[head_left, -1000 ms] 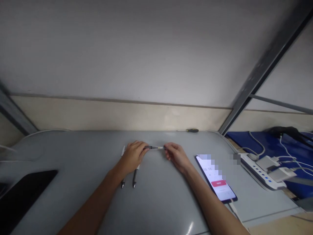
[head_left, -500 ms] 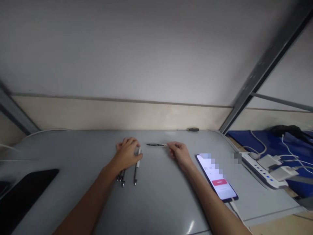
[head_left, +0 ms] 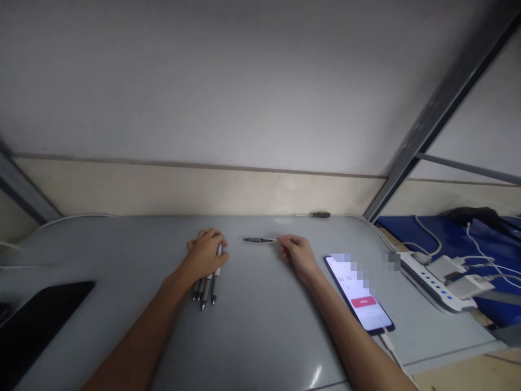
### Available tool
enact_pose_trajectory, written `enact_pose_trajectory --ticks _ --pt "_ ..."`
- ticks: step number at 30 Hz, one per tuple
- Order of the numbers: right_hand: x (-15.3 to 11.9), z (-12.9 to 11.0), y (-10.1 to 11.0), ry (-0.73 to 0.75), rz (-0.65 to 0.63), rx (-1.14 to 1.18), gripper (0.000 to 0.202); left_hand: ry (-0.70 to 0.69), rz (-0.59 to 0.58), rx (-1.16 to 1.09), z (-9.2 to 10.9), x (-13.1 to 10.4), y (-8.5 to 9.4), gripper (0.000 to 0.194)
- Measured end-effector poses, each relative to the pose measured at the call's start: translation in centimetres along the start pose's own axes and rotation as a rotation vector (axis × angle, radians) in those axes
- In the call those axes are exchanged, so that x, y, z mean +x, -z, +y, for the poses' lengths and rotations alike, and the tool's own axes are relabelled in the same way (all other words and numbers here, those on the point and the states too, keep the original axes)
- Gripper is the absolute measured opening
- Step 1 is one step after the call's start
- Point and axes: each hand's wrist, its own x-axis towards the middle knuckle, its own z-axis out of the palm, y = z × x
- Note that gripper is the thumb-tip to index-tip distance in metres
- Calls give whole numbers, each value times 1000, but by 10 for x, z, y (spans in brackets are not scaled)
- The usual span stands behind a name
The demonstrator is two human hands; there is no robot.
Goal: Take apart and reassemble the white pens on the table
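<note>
Several white-and-grey pens (head_left: pixel 215 288) lie side by side on the grey table, their tips pointing toward me. My left hand (head_left: pixel 207 252) covers their far ends, fingers curled around the group and thumb against the rightmost pen. The hand hides most of their upper halves. To the right, my right hand (head_left: pixel 293 250) pinches the pale end of another pen (head_left: pixel 256 240), which has a dark front half. This pen is roughly level, its dark tip pointing left toward the group, with a gap between them.
A small screwdriver (head_left: pixel 319 215) lies along the back edge by the wall. Right of my right forearm is a lit phone (head_left: pixel 358 293) with a cable plugged in. Beyond it sits a power strip (head_left: pixel 433 285) with chargers. A black flat object (head_left: pixel 49 326) lies at the left.
My left hand has shifted slightly left, drawing the rightmost pen in against the others. My right hand and its pen have stayed in place.
</note>
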Motion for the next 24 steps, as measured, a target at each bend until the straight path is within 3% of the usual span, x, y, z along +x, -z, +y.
enact_pose_trajectory --ticks 4,16,20,24 --pt "0 1 1 3 -4 -3 29 -15 -18 -9 -1 1 0 18" --pt "-1 0 0 -1 -17 18 27 -70 70 -21 1 1 -1 29" --pt "-2 -1 0 -28 -28 16 28 -166 142 -69 10 -2 -5 37" --pt "-6 -3 -3 -43 -65 6 29 -293 184 -139 26 -8 -11 30"
